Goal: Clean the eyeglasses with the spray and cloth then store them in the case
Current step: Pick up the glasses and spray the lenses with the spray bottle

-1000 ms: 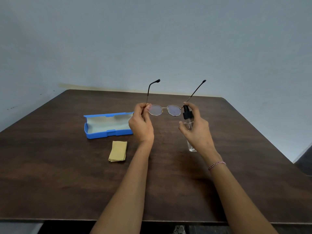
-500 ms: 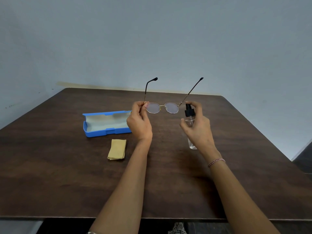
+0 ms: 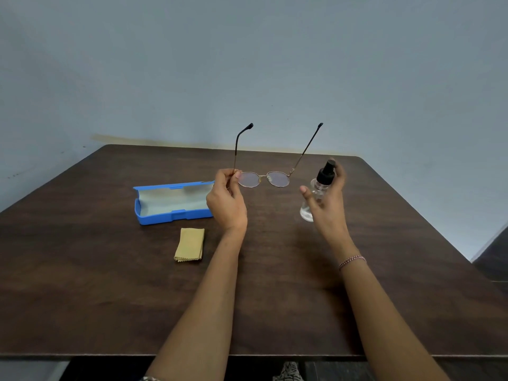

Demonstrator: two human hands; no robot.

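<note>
The left hand (image 3: 226,204) pinches the eyeglasses (image 3: 278,179) by their left hinge above the middle of the bench (image 3: 110,298), temples spread and pointing far, likely so both lenses are bare for the mist. The right hand (image 3: 328,207) wraps the spray bottle (image 3: 324,176) just right of them, not touching. The open case (image 3: 170,202) and folded cloth (image 3: 189,244) lie to the left, seemingly ready for wiping and storing.
</note>
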